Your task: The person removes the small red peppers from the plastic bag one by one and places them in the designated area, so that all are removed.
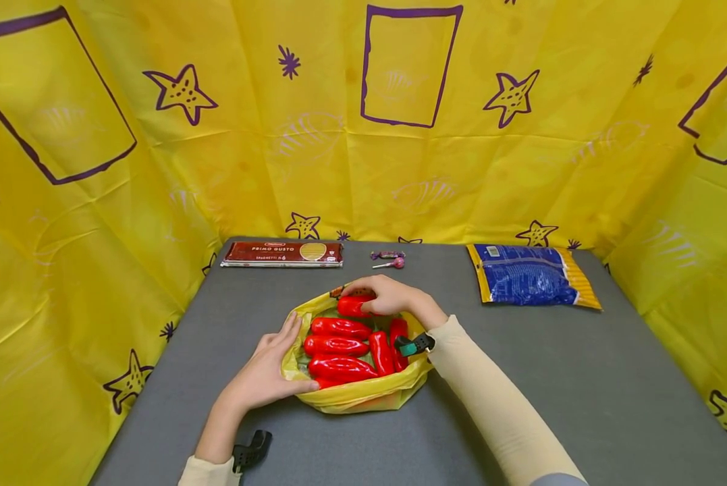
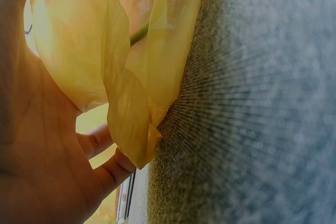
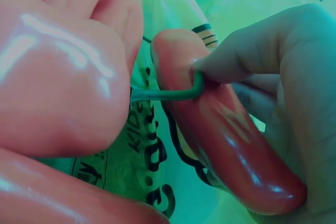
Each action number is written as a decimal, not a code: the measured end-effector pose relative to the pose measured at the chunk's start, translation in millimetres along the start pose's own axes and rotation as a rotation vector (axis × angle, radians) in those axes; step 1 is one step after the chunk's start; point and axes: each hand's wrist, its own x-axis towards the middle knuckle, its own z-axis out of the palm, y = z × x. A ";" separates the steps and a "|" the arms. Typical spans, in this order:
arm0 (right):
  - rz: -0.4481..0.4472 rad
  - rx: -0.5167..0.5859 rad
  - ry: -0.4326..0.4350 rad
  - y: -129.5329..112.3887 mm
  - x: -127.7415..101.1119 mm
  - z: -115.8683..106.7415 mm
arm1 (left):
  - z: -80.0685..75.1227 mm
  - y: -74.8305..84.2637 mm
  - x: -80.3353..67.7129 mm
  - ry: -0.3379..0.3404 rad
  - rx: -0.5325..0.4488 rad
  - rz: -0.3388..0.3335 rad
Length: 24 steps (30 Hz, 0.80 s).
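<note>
Several glossy red peppers (image 1: pixel 340 345) lie in a yellow plastic bag (image 1: pixel 369 398) with its rim spread wide. At the bag's far side my right hand (image 1: pixel 390 295) grips one red pepper (image 1: pixel 354 306). In the right wrist view, thumb and fingers are round that held pepper (image 3: pixel 231 135), and another pepper's green stem (image 3: pixel 168 94) crosses in front of it. My left hand (image 1: pixel 264 370) rests spread against the bag's left side, thumb at the near rim. From the left wrist view, its palm and extended fingers lie along the yellow plastic (image 2: pixel 126 103).
A red spaghetti pack (image 1: pixel 282 254) lies at the grey table's back left. A wrapped candy (image 1: pixel 387 254) and a lollipop (image 1: pixel 397 263) are behind the bag. A blue-and-yellow packet (image 1: pixel 524 275) lies at the back right. Yellow patterned cloth (image 1: pixel 339 162) encloses the table's back and sides.
</note>
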 end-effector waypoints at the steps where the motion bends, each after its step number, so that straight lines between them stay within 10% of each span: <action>1: -0.001 0.002 0.001 0.4 -0.6 -0.4 | 0.2 0.0 0.1 -0.002 -0.001 -0.004; 24: -0.191 -0.021 0.152 -24.2 -32.8 -15.7 | 0.8 -2.6 0.6 0.008 0.020 0.009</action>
